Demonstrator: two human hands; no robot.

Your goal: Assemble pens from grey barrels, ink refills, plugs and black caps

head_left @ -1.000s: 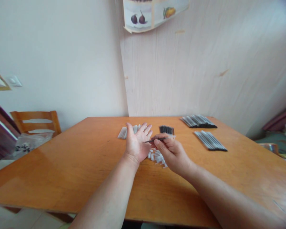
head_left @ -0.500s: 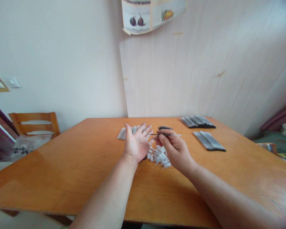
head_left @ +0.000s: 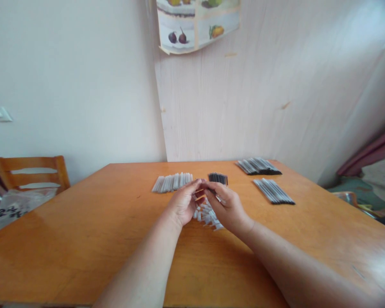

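Note:
Both my hands meet over the middle of the orange wooden table (head_left: 83,239). My left hand (head_left: 182,203) has its fingers curled toward my right hand (head_left: 226,205), and their fingertips pinch together on a thin dark stick that is mostly hidden between them. Under and between the hands lies a heap of small white caps (head_left: 208,216). Just behind the fingers sits a short row of dark sticks (head_left: 217,177). A row of pale sticks (head_left: 172,182) lies behind my left hand.
Two bundles of grey-black sticks (head_left: 258,166) (head_left: 273,191) lie at the back right of the table. A wooden chair (head_left: 30,171) and a clear plastic bag (head_left: 14,205) are at the left. A fruit poster (head_left: 195,23) hangs on the wall panel.
My left hand was flat and open, palm up, beside the right hand holding the thin dark stick; now its fingers have curled in and meet the right fingertips. The view has shifted down.

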